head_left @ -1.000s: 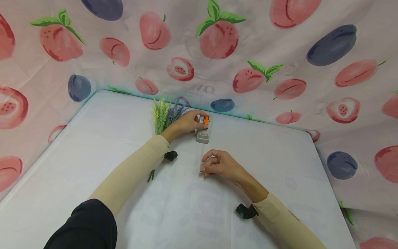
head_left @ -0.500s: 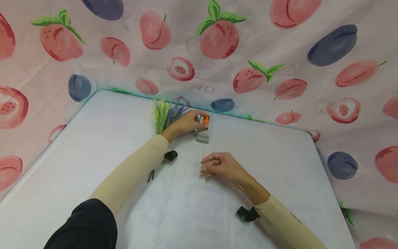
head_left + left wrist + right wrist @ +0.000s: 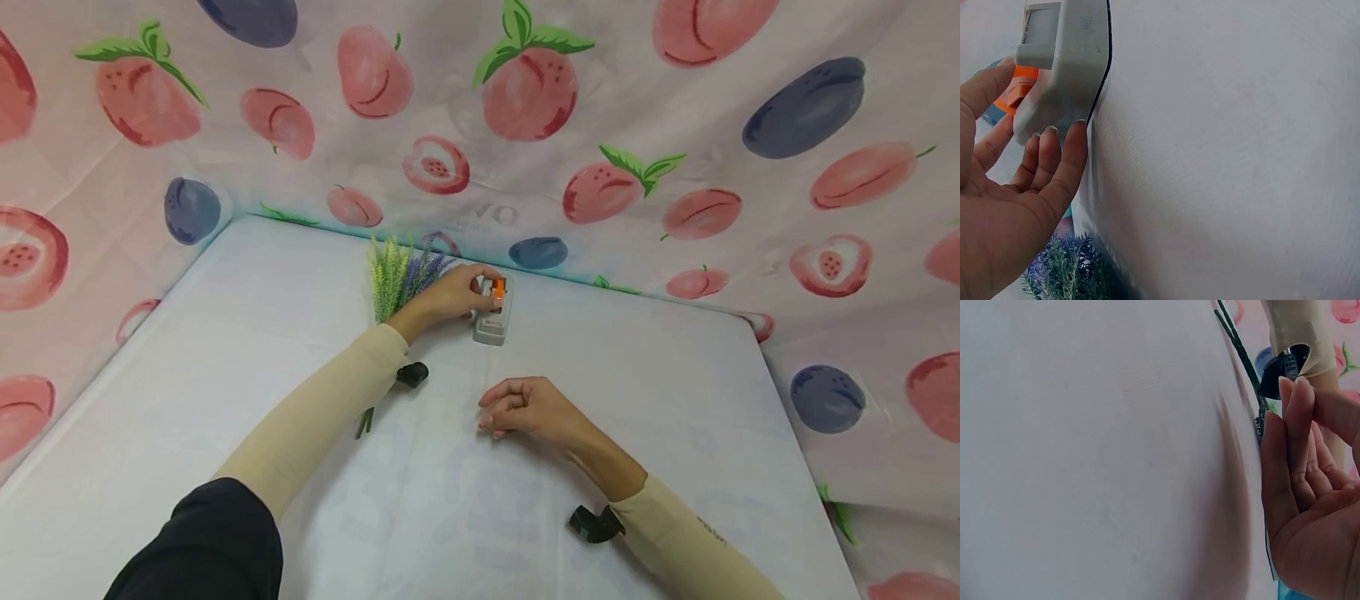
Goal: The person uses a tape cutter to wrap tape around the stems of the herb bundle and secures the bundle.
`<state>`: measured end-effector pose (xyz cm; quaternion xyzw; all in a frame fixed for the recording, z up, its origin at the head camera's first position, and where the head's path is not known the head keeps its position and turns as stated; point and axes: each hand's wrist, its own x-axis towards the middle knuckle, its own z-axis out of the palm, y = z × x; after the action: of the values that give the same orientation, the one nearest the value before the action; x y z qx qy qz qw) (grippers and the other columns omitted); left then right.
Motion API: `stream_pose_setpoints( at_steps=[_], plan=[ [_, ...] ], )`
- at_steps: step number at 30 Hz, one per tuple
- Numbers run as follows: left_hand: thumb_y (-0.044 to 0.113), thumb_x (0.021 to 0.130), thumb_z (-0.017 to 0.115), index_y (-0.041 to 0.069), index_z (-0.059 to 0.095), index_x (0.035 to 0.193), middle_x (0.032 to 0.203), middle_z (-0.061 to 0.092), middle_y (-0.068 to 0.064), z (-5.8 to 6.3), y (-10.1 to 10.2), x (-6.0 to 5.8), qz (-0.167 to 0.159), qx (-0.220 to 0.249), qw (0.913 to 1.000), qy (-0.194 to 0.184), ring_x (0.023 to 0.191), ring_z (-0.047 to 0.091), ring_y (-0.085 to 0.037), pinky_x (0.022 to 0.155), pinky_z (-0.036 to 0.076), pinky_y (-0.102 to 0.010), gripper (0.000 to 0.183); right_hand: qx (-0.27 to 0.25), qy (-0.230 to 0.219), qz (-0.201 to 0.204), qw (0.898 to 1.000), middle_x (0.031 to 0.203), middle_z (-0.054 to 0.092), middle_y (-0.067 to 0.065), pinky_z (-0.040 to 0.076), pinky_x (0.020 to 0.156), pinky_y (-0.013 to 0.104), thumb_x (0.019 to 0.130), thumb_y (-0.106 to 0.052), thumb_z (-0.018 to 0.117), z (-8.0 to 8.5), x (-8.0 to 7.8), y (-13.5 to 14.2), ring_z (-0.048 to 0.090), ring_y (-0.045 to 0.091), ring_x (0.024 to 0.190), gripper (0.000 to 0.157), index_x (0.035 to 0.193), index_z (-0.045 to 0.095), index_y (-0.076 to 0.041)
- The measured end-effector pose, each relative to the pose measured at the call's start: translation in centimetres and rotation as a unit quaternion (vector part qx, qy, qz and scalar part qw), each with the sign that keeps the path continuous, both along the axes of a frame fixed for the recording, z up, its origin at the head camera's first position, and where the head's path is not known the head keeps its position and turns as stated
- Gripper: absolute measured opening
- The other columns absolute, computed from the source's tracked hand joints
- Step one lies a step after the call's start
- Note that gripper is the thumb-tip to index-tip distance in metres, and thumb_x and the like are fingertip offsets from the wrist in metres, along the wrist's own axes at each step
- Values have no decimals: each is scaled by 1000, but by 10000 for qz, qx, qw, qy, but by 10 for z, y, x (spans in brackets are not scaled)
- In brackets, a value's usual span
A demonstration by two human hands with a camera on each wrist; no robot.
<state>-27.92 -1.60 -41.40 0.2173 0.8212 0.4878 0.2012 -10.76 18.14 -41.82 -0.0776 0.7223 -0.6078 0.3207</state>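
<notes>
In the head view, a grey tape dispenser point(image 3: 490, 332) stands near the back of the table, with an orange core point(image 3: 498, 290) in its roll seat. My left hand point(image 3: 450, 293) grips it from the left. The left wrist view has the thumb at the orange core point(image 3: 1021, 84) and fingertips against the grey body point(image 3: 1075, 81). Closer to me, my right hand point(image 3: 536, 408) is held over the table, thumb and finger pinched together. A faint strip of clear tape point(image 3: 491, 358) runs from the dispenser toward it; its end is hard to make out.
Yellow-green and purple artificial flowers point(image 3: 386, 279) lie left of the dispenser, partly under my left forearm. Their stems point(image 3: 364, 423) point toward me. The white-covered table point(image 3: 285, 275) meets a fruit-printed curtain point(image 3: 315, 50) behind. Black wrist cameras point(image 3: 596, 524) hang below both sleeves.
My right hand has drawn slightly toward me, away from the dispenser. The left hand and the dispenser have stayed in place.
</notes>
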Motion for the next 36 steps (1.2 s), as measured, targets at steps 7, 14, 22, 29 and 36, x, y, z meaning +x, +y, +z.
stream_pose_setpoints(
  at_steps=[7,14,22,29,36],
  plan=[
    [25,96,73,16,55,145,87,55,-10,0,0,0,91,-4,9999,-46,65,48,-17,68,52,-40,54,-198,-23,67,9998,88,75,13,59,77,30,89,2,70,-1,4,0,71,21,79,26,113,63,9],
    [25,96,73,17,54,146,88,56,-10,2,0,0,62,-13,10000,-36,65,48,-18,67,51,-38,54,-315,18,-87,9995,86,75,18,59,78,31,90,2,71,-2,7,-1,73,24,81,20,98,53,1],
    [24,96,73,16,53,148,93,57,-13,3,-2,1,36,-43,10000,-10,72,52,-24,71,53,-43,56,-83,-638,-410,9971,92,77,12,60,73,29,90,-2,74,-1,7,-3,72,15,76,46,125,47,9],
    [27,98,70,15,45,153,113,57,-13,15,-18,9,-23,-38,9999,-133,98,59,-37,82,54,-48,62,40,-1037,-266,9942,95,77,12,60,72,29,89,-7,77,0,3,1,70,13,76,27,111,69,4],
    [25,99,68,8,53,146,112,61,-13,32,-48,24,-122,-234,9988,415,97,62,-35,78,54,-41,52,48,-1222,-126,9924,98,77,13,60,70,28,89,-9,77,-1,0,4,70,11,73,17,103,73,1]
  ],
)
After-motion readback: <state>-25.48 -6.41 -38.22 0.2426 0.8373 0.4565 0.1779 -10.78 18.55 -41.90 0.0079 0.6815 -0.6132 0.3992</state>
